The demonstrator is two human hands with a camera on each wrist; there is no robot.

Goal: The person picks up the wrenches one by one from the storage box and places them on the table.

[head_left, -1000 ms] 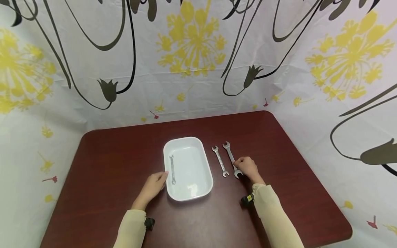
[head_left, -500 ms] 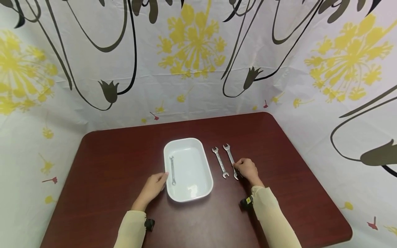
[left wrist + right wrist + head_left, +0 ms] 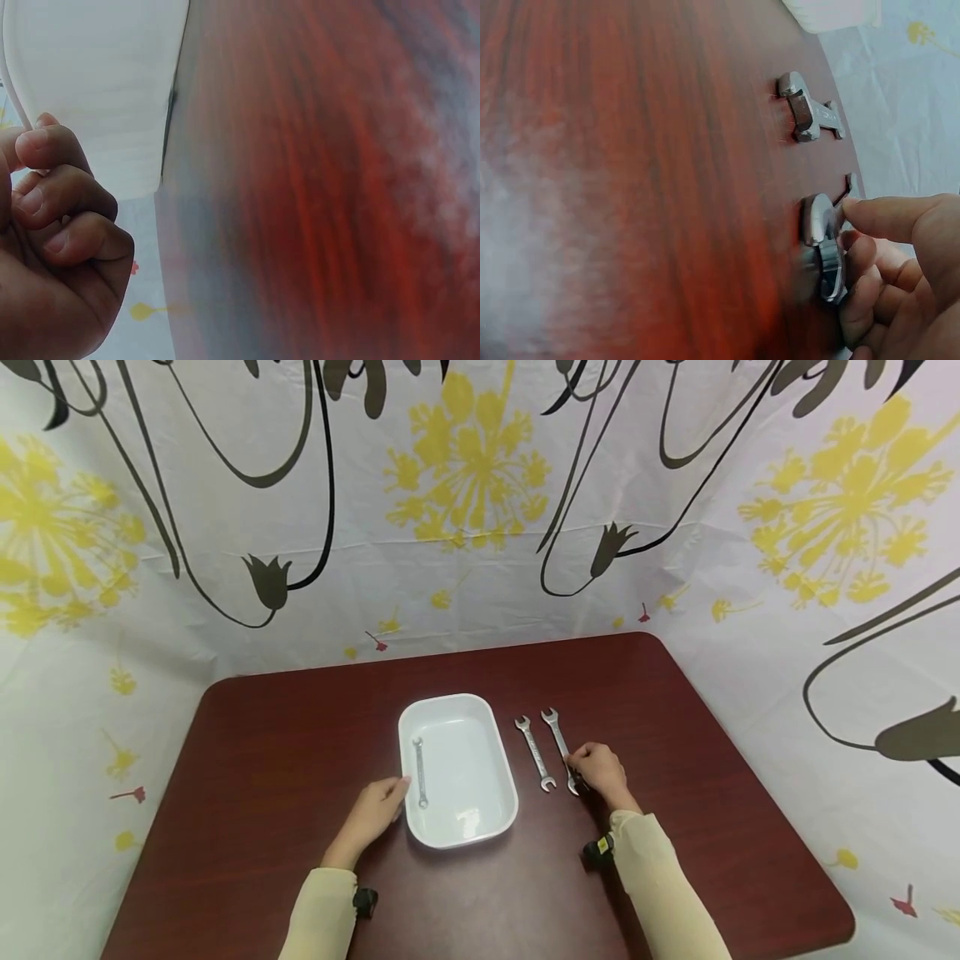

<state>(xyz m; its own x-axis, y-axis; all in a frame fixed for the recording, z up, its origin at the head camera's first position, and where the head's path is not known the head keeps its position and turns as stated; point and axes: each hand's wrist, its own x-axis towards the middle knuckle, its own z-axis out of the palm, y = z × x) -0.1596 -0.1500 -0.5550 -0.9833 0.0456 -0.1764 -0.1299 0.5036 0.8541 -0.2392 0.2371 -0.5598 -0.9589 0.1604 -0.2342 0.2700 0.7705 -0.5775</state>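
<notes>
My left hand (image 3: 372, 810) grips the left rim of a white rectangular tray (image 3: 487, 777), thumb on top and fingers curled below, as the left wrist view shows. Inside the tray, along its left side, lies a small silver wrench (image 3: 421, 774). My right hand (image 3: 600, 770) pinches the shaft of a larger open-end wrench (image 3: 558, 733) between thumb and fingers. In the right wrist view this wrench's near end (image 3: 819, 219) is close to the table surface; whether it touches cannot be told. Another open-end wrench (image 3: 535, 754) lies between the tray and my right hand.
Everything stands on a dark red-brown table (image 3: 300, 727) with rounded corners. A white cloth (image 3: 480, 602) printed with flowers hangs behind and beside it. Each wrist carries a small black camera, one on the left (image 3: 365, 902) and one on the right (image 3: 597, 852).
The near end of the wrench in my right hand has turned slightly and shows less beside the hand. My left hand and the tray hold their place; the head view shifted slightly.
</notes>
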